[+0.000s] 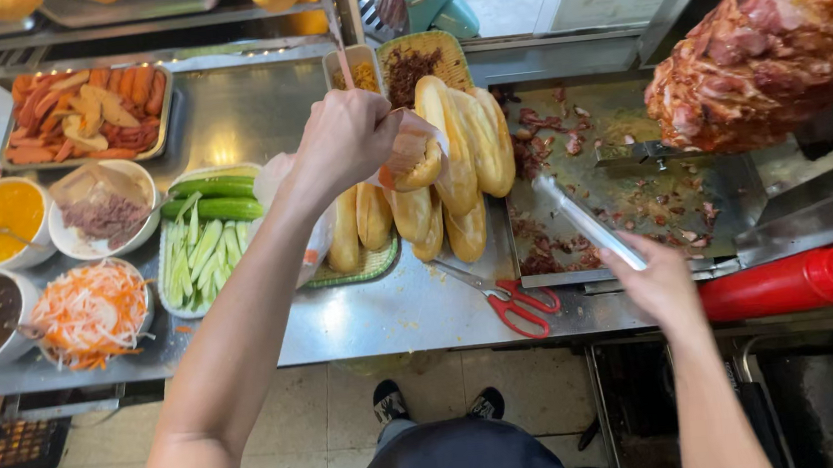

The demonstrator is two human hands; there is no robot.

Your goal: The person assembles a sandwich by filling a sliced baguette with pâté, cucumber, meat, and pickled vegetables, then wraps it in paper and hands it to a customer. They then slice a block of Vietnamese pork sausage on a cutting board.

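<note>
Head view | left hand (348, 135) grips golden paper-wrapped bread roll (418, 169) | right hand (657, 283) tongs (586, 221)

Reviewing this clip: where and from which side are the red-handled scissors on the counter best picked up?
Grip the scissors by the red loop handles, coming from above on the near counter edge. They lie flat, handles toward the person, blades pointing away-left toward the bread basket, so probably nothing blocks the loops.

Bread rolls (438, 187): centre of your counter (384, 317), piled on a mat.
Scissors (508, 301): near side of the rolls.
Cucumber tray (204, 237): left of the rolls.
Bowls (3, 220): far left.
Metal tray (623, 181): right of the rolls, under the meat (771, 42).
Squeeze bottle (797, 281): near right, lying down.
</note>
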